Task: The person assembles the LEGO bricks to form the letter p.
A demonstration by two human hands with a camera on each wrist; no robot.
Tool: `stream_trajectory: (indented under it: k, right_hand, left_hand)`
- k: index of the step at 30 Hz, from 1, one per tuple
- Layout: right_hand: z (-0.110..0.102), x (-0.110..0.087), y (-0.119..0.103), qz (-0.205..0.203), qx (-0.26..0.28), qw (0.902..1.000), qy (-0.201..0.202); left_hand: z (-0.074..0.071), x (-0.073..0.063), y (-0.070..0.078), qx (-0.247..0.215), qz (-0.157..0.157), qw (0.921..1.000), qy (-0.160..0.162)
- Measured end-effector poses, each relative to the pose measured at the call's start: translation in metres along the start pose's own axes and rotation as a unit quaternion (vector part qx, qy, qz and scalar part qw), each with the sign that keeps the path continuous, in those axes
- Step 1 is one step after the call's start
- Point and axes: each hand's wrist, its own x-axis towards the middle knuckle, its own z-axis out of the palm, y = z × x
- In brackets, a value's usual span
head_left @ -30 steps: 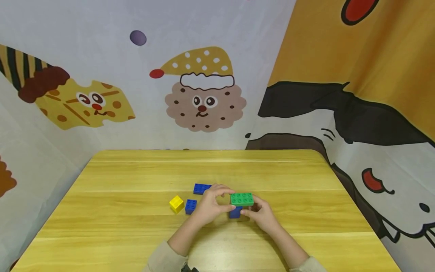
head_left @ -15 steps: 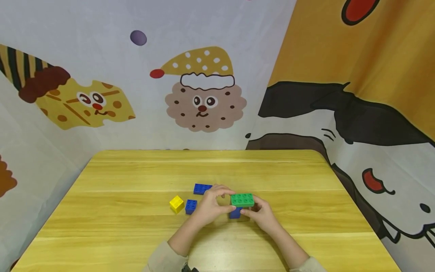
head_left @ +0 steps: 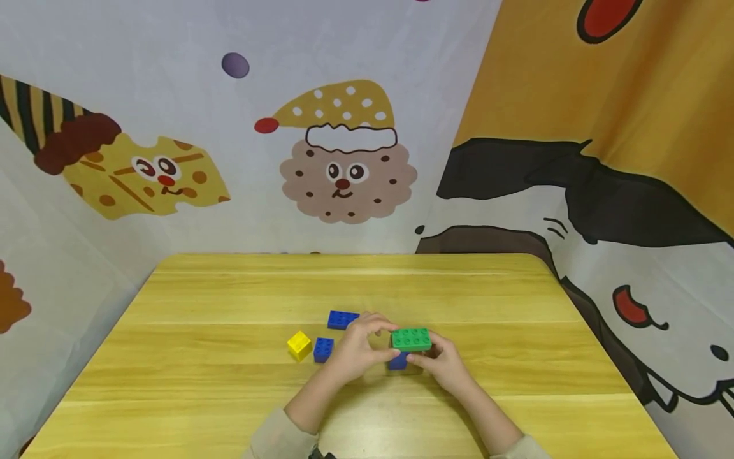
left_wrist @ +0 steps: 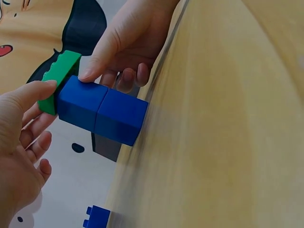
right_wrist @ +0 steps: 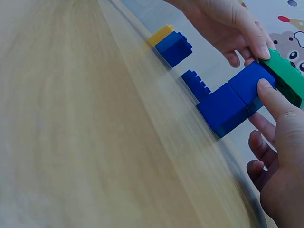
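Observation:
Two blue toy building blocks stand stacked on the table, the upper block (left_wrist: pixel 80 103) over the lower block (left_wrist: pixel 121 115). A green brick (head_left: pixel 411 339) with studs lies crosswise at the top of this stack and overhangs it toward the right. My left hand (head_left: pixel 355 349) pinches the green brick by its left end, thumb in front and index finger behind. From the other side, my right hand (head_left: pixel 446 366) holds the upper blue block, its thumb on the front face. The right hand's other fingers are partly hidden behind the stack.
Left of the hands, a yellow block (head_left: pixel 299 346) sits beside a small blue block (head_left: pixel 323 350). Behind them lies a longer blue brick (head_left: pixel 343 320), partly covered by the left hand. The wooden table (head_left: pixel 229 408) ends at a cartoon-printed cloth (head_left: pixel 241 236).
The green brick has shifted slightly to the right and down over the blue stack. Both hands keep nearly the same pose, and the loose blocks stay where they were.

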Motion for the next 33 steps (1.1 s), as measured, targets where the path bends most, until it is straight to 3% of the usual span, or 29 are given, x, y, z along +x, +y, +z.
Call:
stream_trajectory:
  k: [21,33]
  right_hand:
    - [0.0001,0.0013,0.0018,0.013,0.040,0.9991,-0.009]
    - [-0.0005,0.0004,0.0030,0.005,0.042,0.9991,-0.010]
  left_hand:
    - [0.0003,0.0026,0.0054,0.043,-0.012,0.9990,-0.006]
    - [-0.0025,0.0045,0.0060,0.031,-0.029,0.9989,-0.021]
